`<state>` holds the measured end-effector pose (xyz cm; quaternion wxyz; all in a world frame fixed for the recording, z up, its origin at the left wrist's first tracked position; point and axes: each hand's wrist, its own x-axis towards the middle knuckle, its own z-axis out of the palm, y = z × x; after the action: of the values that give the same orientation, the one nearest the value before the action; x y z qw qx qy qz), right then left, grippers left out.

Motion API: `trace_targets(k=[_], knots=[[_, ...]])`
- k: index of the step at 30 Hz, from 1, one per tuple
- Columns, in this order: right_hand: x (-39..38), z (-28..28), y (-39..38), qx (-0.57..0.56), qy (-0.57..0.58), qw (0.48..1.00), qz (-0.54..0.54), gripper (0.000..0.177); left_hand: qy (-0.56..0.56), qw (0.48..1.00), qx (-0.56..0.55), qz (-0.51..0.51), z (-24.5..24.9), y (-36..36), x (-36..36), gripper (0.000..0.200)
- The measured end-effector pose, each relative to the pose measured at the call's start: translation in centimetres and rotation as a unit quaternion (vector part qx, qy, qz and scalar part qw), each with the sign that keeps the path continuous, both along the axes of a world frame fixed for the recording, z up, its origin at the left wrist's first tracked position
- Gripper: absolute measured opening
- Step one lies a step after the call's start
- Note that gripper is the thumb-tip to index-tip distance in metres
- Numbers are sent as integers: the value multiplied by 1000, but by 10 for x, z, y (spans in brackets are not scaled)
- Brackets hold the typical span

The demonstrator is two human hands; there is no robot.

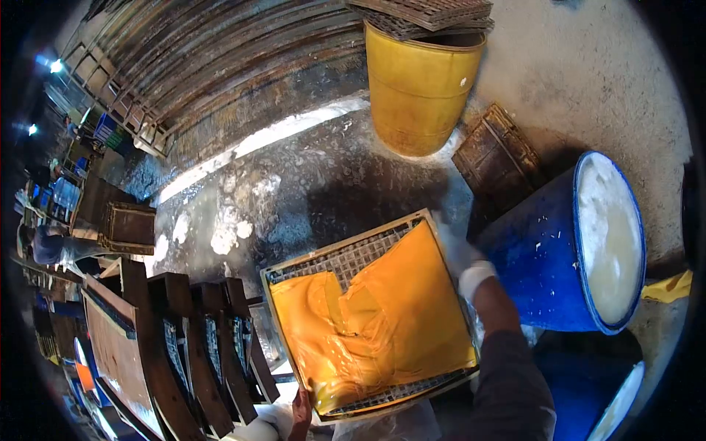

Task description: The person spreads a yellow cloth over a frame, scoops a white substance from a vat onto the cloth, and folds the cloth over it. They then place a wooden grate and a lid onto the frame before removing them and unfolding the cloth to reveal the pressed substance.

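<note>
while a crumpled orange sheet [382, 316] lies on the mesh tray [346, 259], the left hand [301, 408] curls fingers over its near edge and the white-gloved right hand [471, 275] grips its side, beside a blue drum [540, 257].

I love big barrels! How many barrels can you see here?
3: a yellow barrel at the top, a blue barrel of white liquid on the right, and a second blue barrel, partly cut off, at bottom right.
</note>
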<state>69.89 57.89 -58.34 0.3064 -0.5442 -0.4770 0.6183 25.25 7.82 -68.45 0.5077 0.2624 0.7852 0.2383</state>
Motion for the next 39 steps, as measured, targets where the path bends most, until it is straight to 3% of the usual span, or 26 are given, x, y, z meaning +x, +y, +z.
trace_targets(k=[2,4,5,6,8,10,13,14,16,18,20,22,24,25,26,27,28,30,31,34,35,36,39], knots=[[-14,-10,27,1,-3,1000,-6,63,31,999,18,5,3,4,5,67],[-5,-8,40,7,1,999,-36,61,48,998,29,-20,-24,-10,-8,61],[1,-4,43,15,2,999,-52,60,79,990,99,-59,13,7,8,56],[9,1,46,24,5,997,-69,59,163,985,-15,-47,18,8,11,57],[20,8,44,37,14,996,-85,56,207,977,-20,-40,62,25,16,61],[30,20,30,48,28,994,-91,54,153,979,126,40,35,-6,-5,64],[53,33,1,39,29,994,-103,51,150,978,100,103,137,8,3,63],[62,35,-14,28,21,993,-113,50,164,974,107,118,136,-1,-9,58],[76,40,-46,2,1,990,-142,47,212,946,171,175,216,4,-16,47],[79,48,-80,-28,-14,984,-174,45,468,850,231,75,282,-8,-47,44],[74,54,-114,-58,-22,978,-200,43,590,771,215,105,354,-28,-72,49],[63,62,-146,-79,-21,972,-222,40,694,662,136,249,356,-65,-123,55],[46,66,-180,-98,-16,968,-232,38,686,580,104,427,358,-99,-177,60],[34,70,-197,-105,-11,966,-236,37,600,607,114,508,340,-125,-211,64],[24,72,-215,-112,-5,964,-239,36,651,539,111,522,281,-151,-264,52],[10,72,-229,-117,-1,964,-238,35,415,682,218,561,292,-166,-274,45],[-3,71,-244,-122,8,964,-235,33,142,765,305,549,299,-178,-283,43],[-34,60,-268,-125,30,967,-220,31,152,735,335,570,297,-169,-290,42],[-50,53,-280,-129,45,969,-204,30,138,758,313,555,307,-173,-287,40],[-128,12,-295,-170,169,969,-55,27,112,785,320,518,297,-182,-292,40],[-153,-2,-298,-230,242,942,43,25,91,783,341,513,292,-185,-292,39],[-221,50,-335,-165,123,979,-12,24,87,772,352,522,292,-184,-287,39],[-344,151,-398,-141,100,972,161,40,107,756,368,530,301,-188,-265,38]])
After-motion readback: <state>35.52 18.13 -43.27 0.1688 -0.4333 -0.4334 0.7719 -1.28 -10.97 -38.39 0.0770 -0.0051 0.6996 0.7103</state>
